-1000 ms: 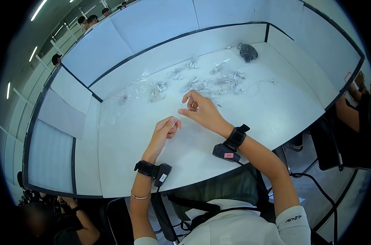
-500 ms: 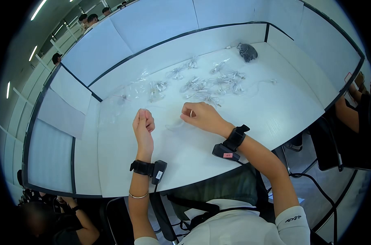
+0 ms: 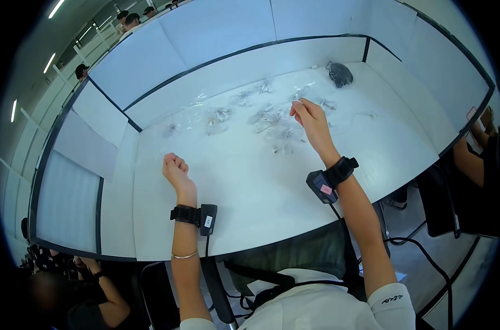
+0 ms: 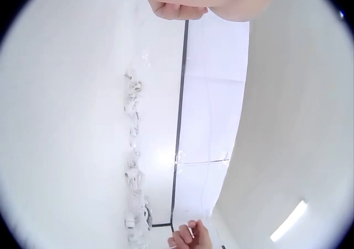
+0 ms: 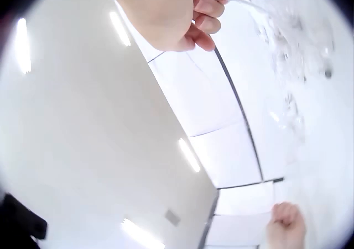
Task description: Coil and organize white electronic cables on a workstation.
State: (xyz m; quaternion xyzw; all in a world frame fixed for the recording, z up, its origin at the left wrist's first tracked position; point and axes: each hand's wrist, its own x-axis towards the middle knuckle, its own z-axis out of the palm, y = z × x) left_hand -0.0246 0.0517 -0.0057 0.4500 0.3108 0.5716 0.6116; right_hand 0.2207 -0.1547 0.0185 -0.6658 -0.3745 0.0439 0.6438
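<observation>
In the head view my left hand (image 3: 177,173) is raised over the left part of the table, its fingers curled in. My right hand (image 3: 312,122) reaches farther out on the right, above the heap of bundled white cables (image 3: 272,118). Between its fingers it pinches a white cable (image 5: 243,2), whose one end runs toward the heap in the right wrist view. A faint thin line of cable (image 4: 209,102) spans from my left hand down to my right hand in the left wrist view. The part inside the left fist is hidden.
A dark grey mesh pouch (image 3: 340,75) lies at the back right. Clear plastic bags (image 3: 178,113) spread over the back left. White partition panels (image 3: 222,38) with dark edging wall the table (image 3: 244,214) on three sides. People sit beyond both sides.
My hands have drawn apart: the left went left and a little nearer to me, the right moved forward and right over the heap. The cable now stretches between them.
</observation>
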